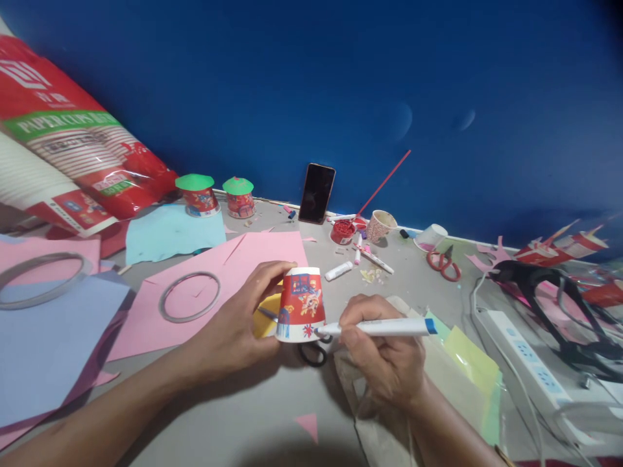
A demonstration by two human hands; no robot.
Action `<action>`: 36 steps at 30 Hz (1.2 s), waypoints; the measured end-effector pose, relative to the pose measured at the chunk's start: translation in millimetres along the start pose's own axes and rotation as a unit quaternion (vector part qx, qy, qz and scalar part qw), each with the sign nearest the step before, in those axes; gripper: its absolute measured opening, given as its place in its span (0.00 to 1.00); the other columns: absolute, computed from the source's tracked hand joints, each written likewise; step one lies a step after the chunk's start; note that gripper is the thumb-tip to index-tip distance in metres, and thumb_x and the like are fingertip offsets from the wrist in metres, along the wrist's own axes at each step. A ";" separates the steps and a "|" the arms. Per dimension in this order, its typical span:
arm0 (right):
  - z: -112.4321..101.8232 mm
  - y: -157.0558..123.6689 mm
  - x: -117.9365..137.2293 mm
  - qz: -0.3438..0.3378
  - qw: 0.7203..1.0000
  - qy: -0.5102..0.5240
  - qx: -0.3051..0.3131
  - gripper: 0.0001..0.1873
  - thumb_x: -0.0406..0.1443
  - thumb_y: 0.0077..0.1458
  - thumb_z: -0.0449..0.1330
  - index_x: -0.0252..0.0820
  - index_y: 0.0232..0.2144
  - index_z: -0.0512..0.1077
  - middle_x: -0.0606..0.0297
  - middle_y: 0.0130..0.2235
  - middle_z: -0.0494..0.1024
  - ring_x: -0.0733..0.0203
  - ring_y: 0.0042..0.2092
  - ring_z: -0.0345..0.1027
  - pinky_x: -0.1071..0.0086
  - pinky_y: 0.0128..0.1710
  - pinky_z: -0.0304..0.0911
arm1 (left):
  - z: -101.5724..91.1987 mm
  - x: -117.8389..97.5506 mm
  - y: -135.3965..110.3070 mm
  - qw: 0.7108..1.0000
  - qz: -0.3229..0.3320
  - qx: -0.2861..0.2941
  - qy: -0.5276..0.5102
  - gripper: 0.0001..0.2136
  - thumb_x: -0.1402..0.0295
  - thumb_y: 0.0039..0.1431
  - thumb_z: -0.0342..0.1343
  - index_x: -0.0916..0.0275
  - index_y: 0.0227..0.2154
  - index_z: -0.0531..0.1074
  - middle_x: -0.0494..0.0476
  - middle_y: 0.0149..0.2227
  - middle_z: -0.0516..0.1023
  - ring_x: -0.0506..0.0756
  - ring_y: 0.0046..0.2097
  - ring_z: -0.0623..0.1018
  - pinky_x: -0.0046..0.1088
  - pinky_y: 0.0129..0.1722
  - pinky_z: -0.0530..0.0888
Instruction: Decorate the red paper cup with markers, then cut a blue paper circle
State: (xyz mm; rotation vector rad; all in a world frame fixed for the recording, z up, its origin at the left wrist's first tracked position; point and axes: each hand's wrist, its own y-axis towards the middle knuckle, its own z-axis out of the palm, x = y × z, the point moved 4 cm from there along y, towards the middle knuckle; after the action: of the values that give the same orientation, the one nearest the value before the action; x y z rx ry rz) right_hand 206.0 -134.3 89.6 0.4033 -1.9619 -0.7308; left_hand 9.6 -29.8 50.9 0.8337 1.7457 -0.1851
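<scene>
My left hand grips an upside-down red paper cup with printed pictures, fingers wrapped round its side. My right hand pinches a white marker with a blue cap end, and the marker's tip touches the cup's lower right side. Black scissors lie on the table just under the cup. A yellow paper piece sits behind the cup, beside my left fingers.
Pink paper with a metal ring lies to the left. Two green-topped cups and a phone stand by the blue wall. Markers, red scissors, a power strip and a sleeve of paper cups lie around.
</scene>
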 end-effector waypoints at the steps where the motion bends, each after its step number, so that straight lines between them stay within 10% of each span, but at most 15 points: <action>1: 0.0 -0.1 -0.1 0.001 1.000 -0.001 0.000 0.09 0.27 0.64 0.61 0.47 0.36 0.75 0.71 0.30 0.80 0.66 0.29 0.74 0.75 0.30 0.67 | 0.1 -0.3 0.1 1.000 -0.002 0.001 -0.001 0.35 0.65 0.55 0.72 0.51 0.65 0.69 0.63 0.65 0.76 0.70 0.68 0.78 0.49 0.68 0.78; 36: 6.9 4.5 7.5 -0.039 0.998 -0.026 0.045 0.07 0.30 0.66 0.61 0.45 0.36 0.76 0.66 0.29 0.83 0.62 0.27 0.75 0.70 0.29 0.70 | 2.0 9.5 -6.4 0.998 0.028 0.028 0.054 0.39 0.66 0.56 0.71 0.49 0.69 0.66 0.62 0.67 0.73 0.70 0.69 0.76 0.50 0.70 0.76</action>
State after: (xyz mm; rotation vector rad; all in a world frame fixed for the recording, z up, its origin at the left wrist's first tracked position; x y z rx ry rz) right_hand 196.4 -132.7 95.2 0.5230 -2.0432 -0.7107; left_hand 6.1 -31.3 39.9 0.9478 1.8215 -0.1545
